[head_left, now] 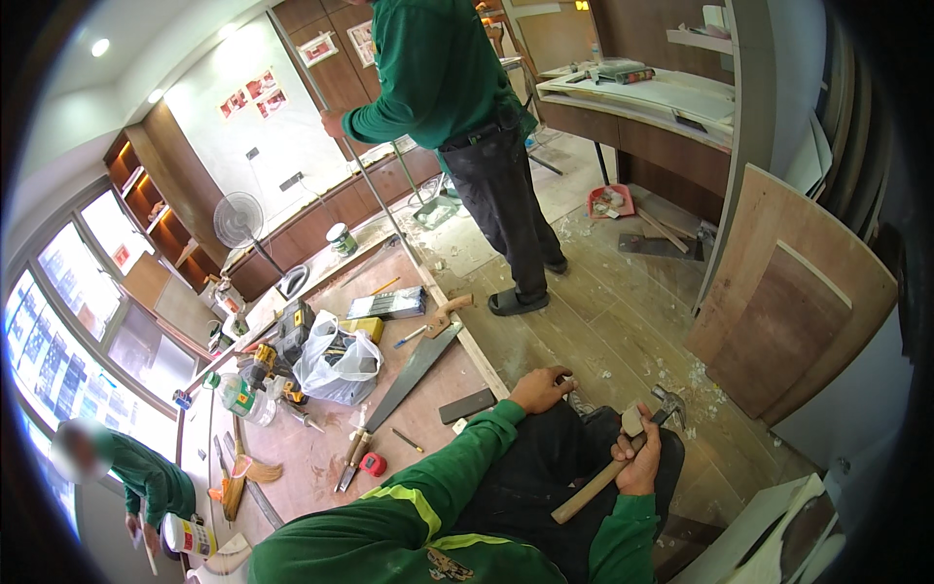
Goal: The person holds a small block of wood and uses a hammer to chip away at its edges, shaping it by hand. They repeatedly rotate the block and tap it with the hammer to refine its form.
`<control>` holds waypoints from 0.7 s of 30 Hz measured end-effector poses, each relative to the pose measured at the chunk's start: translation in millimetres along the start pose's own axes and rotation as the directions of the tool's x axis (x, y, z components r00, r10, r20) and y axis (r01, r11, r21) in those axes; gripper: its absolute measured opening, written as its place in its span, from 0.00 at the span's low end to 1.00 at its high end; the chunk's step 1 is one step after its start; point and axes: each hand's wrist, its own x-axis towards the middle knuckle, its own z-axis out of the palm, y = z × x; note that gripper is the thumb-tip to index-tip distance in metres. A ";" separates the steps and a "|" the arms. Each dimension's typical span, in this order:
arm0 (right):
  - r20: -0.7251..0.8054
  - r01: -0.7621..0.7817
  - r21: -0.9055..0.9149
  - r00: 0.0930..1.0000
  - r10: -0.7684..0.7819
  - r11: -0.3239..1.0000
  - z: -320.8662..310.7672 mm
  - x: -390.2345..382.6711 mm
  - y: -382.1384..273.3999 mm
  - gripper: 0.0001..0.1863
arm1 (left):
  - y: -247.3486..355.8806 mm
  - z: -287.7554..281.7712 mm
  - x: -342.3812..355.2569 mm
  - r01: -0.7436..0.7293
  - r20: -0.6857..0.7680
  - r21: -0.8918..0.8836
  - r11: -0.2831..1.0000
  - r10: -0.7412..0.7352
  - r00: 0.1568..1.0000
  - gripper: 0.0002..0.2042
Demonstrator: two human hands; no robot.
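Note:
My right hand [637,456] grips a wooden-handled claw hammer [669,404], metal head up, handle slanting down left over my dark-trousered lap; a small pale block [632,421] shows beside its head, how attached I cannot tell. My left hand [543,387] rests by my knee, fingers curled on something too small to make out. Left of it on the wooden board [321,462] lie a dark rectangular bar [468,406], a hand saw [413,375], a chisel-like tool [355,457], a red tape measure [373,464], a white bag [331,360], power drills [263,365] and a plastic bottle [238,394].
A standing co-worker [428,78] holds a long pole [370,185] ahead; another [151,477] bends at the left by the windows. Plywood panels [730,292] lean at right. A fan [238,219] stands behind the board. A red dustpan [611,200] and scraps are on the floor.

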 end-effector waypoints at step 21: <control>-0.032 -0.005 -0.003 0.999 0.005 1.000 1.1 -1.0 2.8 0.19 | -1.7 -1.3 -6.8 -0.052 -0.036 -0.051 0.997 0.050 0.998 0.29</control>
